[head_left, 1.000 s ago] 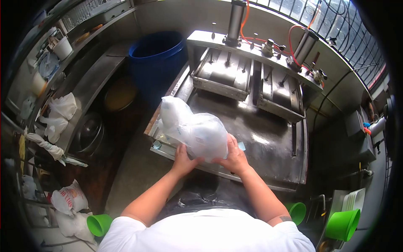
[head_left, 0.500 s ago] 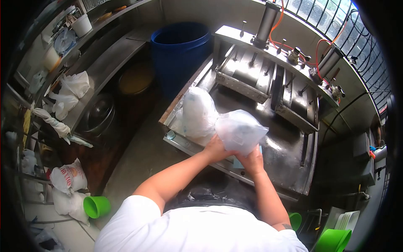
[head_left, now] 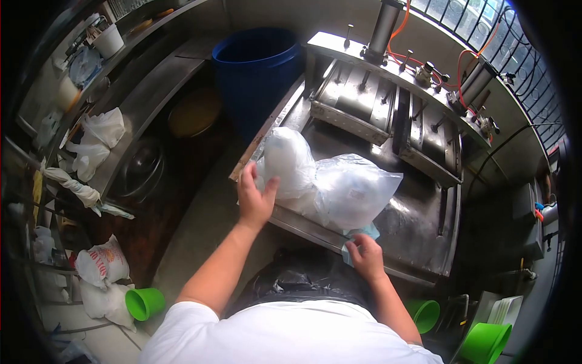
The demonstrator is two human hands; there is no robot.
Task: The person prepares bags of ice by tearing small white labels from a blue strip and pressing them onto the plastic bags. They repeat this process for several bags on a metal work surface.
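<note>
Two filled plastic bags lie side by side on the near part of a steel table (head_left: 418, 239). Beside the left bag (head_left: 285, 161), which is whitish and rounded, is my left hand (head_left: 256, 197), open with thumb and fingers apart. The right bag (head_left: 357, 189) is clear and shiny, its loose corner pointing right, and what is inside is blurred by the plastic. At the table's near edge my right hand (head_left: 366, 255) pinches a thin light blue plastic bag (head_left: 368, 230), which pokes out below the right bag.
A press with metal boxes (head_left: 351, 109) and upright cylinders (head_left: 386, 30) spans the table's far side. Behind the table's left corner stands a blue barrel (head_left: 257, 73). Green buckets (head_left: 145, 303) and white sacks (head_left: 103, 261) sit low at the left. Steel shelving (head_left: 145, 103) runs along the left.
Both hands have let go of the right bag, which now rests on the table. My left hand moved left to the other bag; my right hand moved down to the light blue plastic bag.
</note>
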